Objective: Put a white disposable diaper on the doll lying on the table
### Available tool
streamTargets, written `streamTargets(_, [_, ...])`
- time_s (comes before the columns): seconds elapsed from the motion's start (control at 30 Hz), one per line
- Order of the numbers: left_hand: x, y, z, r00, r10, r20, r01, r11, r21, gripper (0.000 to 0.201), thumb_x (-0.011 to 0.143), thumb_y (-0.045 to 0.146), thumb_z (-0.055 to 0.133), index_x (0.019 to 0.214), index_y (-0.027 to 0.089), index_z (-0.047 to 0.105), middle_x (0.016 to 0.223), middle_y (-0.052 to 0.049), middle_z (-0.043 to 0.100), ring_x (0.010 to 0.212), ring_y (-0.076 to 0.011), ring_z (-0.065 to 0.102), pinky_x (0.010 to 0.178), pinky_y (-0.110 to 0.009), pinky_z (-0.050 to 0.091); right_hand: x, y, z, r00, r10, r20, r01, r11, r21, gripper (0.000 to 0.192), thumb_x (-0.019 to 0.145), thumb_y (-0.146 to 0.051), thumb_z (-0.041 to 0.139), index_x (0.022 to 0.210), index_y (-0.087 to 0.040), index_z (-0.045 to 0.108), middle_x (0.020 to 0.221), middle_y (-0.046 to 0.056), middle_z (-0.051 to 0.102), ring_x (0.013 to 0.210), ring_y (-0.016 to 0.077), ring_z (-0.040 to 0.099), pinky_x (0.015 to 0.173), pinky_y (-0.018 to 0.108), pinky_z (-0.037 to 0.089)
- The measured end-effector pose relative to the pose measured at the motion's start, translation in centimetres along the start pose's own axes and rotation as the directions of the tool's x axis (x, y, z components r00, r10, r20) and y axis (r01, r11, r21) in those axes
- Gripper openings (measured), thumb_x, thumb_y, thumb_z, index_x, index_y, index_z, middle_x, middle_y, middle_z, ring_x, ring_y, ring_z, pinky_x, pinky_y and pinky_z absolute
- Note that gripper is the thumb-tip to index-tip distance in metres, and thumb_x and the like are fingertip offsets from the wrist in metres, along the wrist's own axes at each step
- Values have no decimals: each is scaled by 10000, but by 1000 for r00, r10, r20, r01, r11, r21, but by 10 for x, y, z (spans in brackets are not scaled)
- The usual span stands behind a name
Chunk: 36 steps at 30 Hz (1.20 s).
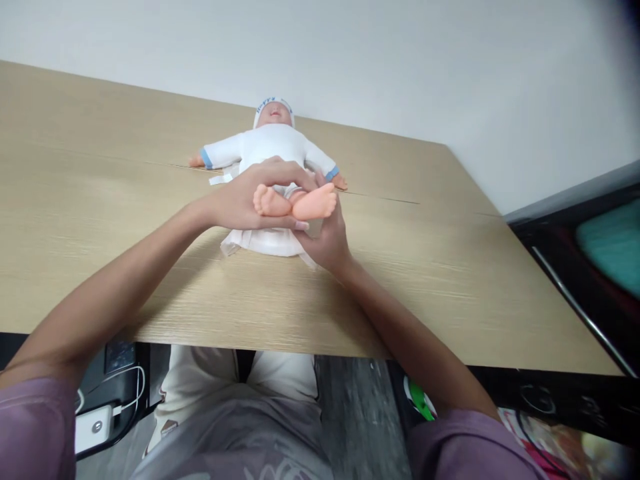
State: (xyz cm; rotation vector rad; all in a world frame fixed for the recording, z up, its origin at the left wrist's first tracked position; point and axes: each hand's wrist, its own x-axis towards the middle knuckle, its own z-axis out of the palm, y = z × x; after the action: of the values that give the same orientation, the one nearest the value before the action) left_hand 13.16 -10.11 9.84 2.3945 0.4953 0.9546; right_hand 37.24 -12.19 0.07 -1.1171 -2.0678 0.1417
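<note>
A baby doll (pixel 273 145) lies on its back on the wooden table, head toward the wall. It wears a white cap with blue lettering and a white top with blue cuffs. Its bare feet point toward me, raised and close together. My left hand (pixel 245 197) is wrapped around the doll's legs from the left, thumb below the feet. From the right, my right hand (pixel 330 237) closes on the legs too, its fingers partly hidden behind the feet. Under the doll's bottom a white diaper (pixel 267 243) is spread out, with a tab showing at the left.
The wooden table (pixel 125 200) reaches back to a pale wall. Below its front edge at the left are a white power bank (pixel 94 428) and a cable. A dark object with a teal panel (pixel 613 243) stands at the right edge.
</note>
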Motion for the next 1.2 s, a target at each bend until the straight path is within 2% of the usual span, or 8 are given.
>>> streamTargets(0.17, [-18, 0, -1, 1000, 20, -14, -19, 997, 79, 463, 980, 666, 827, 1299, 332, 798, 1366, -73, 826, 1297, -324, 753, 1150, -536, 580, 20, -7, -18, 989, -62, 137, 54, 997, 60, 665, 1110, -503, 688, 1708, -245, 554, 1646, 156, 696, 1580, 402, 634, 1334, 621, 535])
streamTargets(0.27, [-39, -15, -20, 1000, -6, 24, 2, 985, 171, 455, 947, 622, 864, 1342, 400, 817, 1363, -17, 839, 1223, -304, 738, 1140, -558, 580, 19, 5, -34, 971, -157, 181, 146, 987, 72, 488, 1161, -470, 603, 1599, -275, 690, 1639, 113, 717, 1596, 337, 631, 1373, 561, 512])
streamTargets(0.4, [-85, -47, -48, 994, -49, 96, 31, 982, 184, 222, 1029, 568, 774, 1192, 469, 887, 1269, 76, 895, 1253, -321, 763, 1146, -609, 625, 2, 35, -42, 946, -228, 230, 223, 974, 47, 453, 1207, -464, 442, 1421, -326, 817, 1580, 57, 766, 1587, 287, 657, 1428, 561, 454])
streamTargets(0.47, [-108, -60, -52, 988, -64, 142, 36, 981, 192, 272, 1083, 528, 706, 1246, 424, 898, 1348, 21, 888, 1424, -352, 736, 1229, -637, 602, -5, 50, -39, 927, -264, 268, 264, 964, 37, 490, 1207, -398, 375, 1329, -339, 847, 1525, 40, 800, 1566, 271, 682, 1444, 572, 428])
streamTargets(0.57, [-129, -67, -46, 985, -33, 168, -1, 980, 198, 361, 1125, 442, 685, 1417, 312, 851, 1478, -111, 838, 1585, -354, 661, 1329, -642, 539, -8, 64, -34, 893, -359, 270, 355, 933, 66, 419, 1181, -294, 444, 1289, -337, 846, 1496, 34, 819, 1527, 280, 720, 1418, 589, 464])
streamTargets(0.73, [-128, -65, -37, 982, 1, 187, -32, 986, 164, 369, 1157, 387, 683, 1496, 297, 798, 1492, -135, 826, 1616, -332, 641, 1392, -595, 492, -6, 69, -33, 858, -466, 214, 453, 885, 110, 372, 1153, -165, 580, 1370, -358, 812, 1514, 29, 813, 1521, 289, 730, 1370, 561, 540])
streamTargets(1.03, [-131, -50, -38, 961, -85, 264, 28, 976, 214, 588, 1135, 253, 694, 1711, 338, 612, 1703, -115, 693, 1703, -309, 550, 1434, -600, 441, -11, 63, -41, 856, -438, 276, 425, 899, 108, 445, 1181, -128, 588, 1496, -383, 771, 1573, 27, 783, 1585, 287, 679, 1398, 547, 521])
streamTargets(1.2, [-127, -44, -37, 949, -102, 298, 42, 979, 201, 556, 1144, 214, 667, 1681, 355, 649, 1696, -88, 703, 1719, -297, 530, 1452, -602, 415, -9, 60, -45, 861, -407, 305, 383, 913, 138, 418, 1205, -178, 583, 1499, -401, 779, 1589, 12, 780, 1587, 277, 678, 1406, 556, 512])
